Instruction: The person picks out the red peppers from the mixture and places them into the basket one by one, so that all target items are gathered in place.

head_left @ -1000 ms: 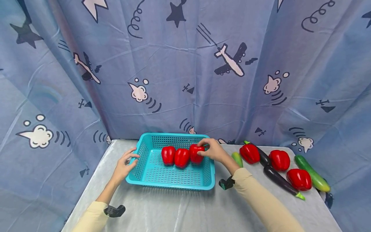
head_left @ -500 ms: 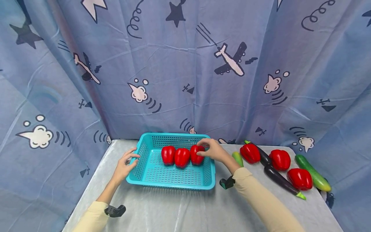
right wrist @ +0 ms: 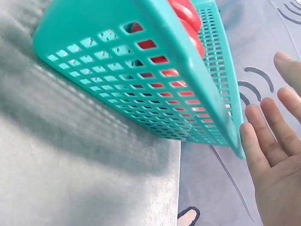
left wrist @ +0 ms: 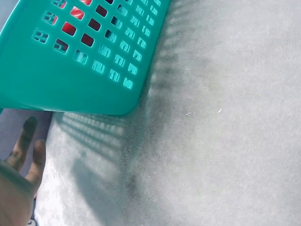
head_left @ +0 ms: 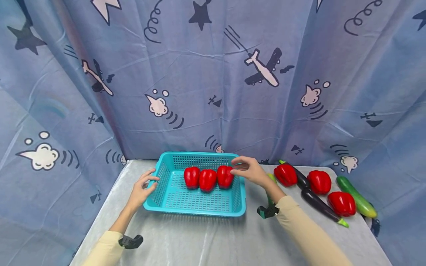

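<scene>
- Red pepper (head_left: pixel 225 177), rightmost of three in the blue basket (head_left: pixel 194 212), now seems released; its placing looks done.
- Right hand (head_left: pixel 251 171) has drawn back rightward, fingers parted, holding nothing.
- Left hand (head_left: pixel 141 189): parted fingers by the basket's left end; contact I can't tell.

The head view is looking forward and down from well back, showing the whole basket (head_left: pixel 196 213) below the middle of the frame and the curtain (head_left: pixel 186 129) across the upper part. The left wrist view is facing the basket's side from close by, its wall filling the upper left, the left hand (left wrist: pixel 18 188) showing at lower left. The right wrist view is looking closely too, tilted, the counter (right wrist: pixel 84 174) lying at left, the right hand (right wrist: pixel 277 169) at right. All three are sharing the basket and counter.
</scene>
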A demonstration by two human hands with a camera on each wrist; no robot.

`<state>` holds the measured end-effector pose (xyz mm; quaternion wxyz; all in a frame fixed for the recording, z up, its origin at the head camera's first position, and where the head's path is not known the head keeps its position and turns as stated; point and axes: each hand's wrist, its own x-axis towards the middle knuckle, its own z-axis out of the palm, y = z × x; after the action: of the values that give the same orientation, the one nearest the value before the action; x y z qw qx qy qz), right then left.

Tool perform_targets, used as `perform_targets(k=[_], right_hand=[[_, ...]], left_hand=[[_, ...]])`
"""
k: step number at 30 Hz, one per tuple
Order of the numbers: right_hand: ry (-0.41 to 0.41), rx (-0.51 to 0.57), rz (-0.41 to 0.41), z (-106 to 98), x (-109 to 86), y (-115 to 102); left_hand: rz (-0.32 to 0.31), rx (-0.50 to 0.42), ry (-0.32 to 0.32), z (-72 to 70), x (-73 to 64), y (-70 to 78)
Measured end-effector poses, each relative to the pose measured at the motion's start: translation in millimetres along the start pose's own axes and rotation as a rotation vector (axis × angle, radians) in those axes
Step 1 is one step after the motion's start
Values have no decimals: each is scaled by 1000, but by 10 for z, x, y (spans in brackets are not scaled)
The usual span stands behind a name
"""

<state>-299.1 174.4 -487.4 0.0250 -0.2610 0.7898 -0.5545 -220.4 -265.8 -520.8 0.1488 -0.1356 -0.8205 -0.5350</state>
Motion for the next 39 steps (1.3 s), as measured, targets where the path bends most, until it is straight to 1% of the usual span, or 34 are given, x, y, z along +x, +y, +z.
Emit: perform_targets(k=[2, 5, 8, 11, 16, 20, 24, 26, 29, 31, 32, 35, 38, 39], right_hand=[[13, 11, -5, -42, -39, -12], [37, 13, 11, -108, -105, -44], [78, 4, 37, -172, -178, -78], [121, 5, 72, -229, -269, -96], [172, 67, 133, -310, -474, -93], [211, 95, 160, -392, -648, -78], [240, 101, 152, -504, -812, -53], [251, 106, 144, -565, -885, -29], [266, 116, 145, -658, -977, 29], [274, 126, 151, -710, -1023, 50], [279, 130, 161, -732, -1041, 57], [300, 129, 195, -787, -1079, 64], [326, 68, 234, -840, -1107, 75], [335, 40, 245, -860, -1116, 80]], left_hand=[[-10, -22, 4, 4, 7, -53], [-20, -16, -1, 7, 14, -188], [-30, -14, -2, 2, 16, -279], [-29, -17, -5, -3, 17, -312], [-32, -16, -11, 1, 31, -316], [-41, -16, -10, 5, 45, -320], [-31, -25, -5, 16, 34, -283], [-27, -31, -8, 18, 23, -201], [-7, -11, -16, 17, 14, -64], [-12, -6, -24, 9, 9, 14], [-15, -7, -22, 9, 5, 4], [-28, -14, -17, 7, -2, -111], [-30, -7, -13, 5, -6, -269], [-30, -1, -12, 2, -5, -297]])
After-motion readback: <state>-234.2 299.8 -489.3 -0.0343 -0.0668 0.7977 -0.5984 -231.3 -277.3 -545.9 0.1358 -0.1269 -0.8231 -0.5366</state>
